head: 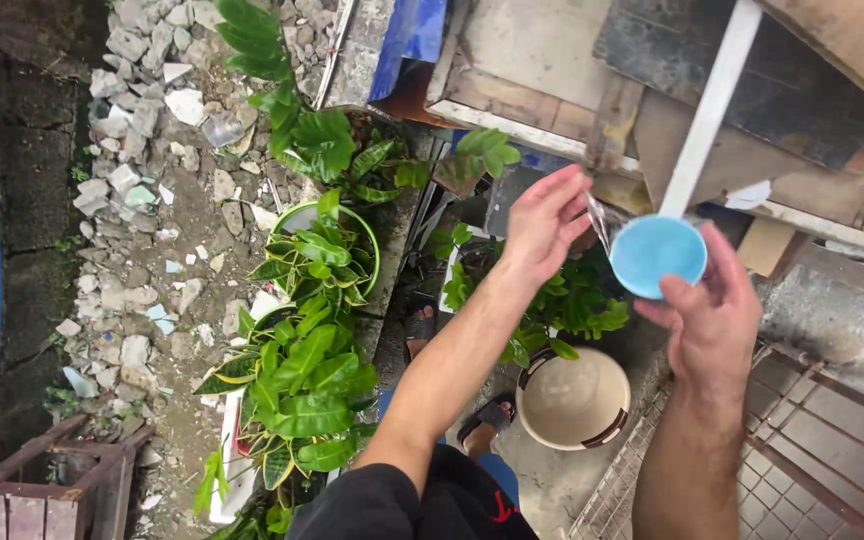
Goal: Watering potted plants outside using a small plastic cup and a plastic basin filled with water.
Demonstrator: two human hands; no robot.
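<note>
Our right hand [712, 320] has its grip closed on a round light-blue plastic cup [658, 256], held above the leafy potted plants [552, 300]. Our left hand [544, 222], fingers loosely open, holds nothing, just beside the cup's rim.

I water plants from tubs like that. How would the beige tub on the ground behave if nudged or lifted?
The beige tub looks empty and thin-walled, so probably light. Its wide, low shape suggests it would slide rather than tip. The dark rim handles should give a firm hold.
</note>
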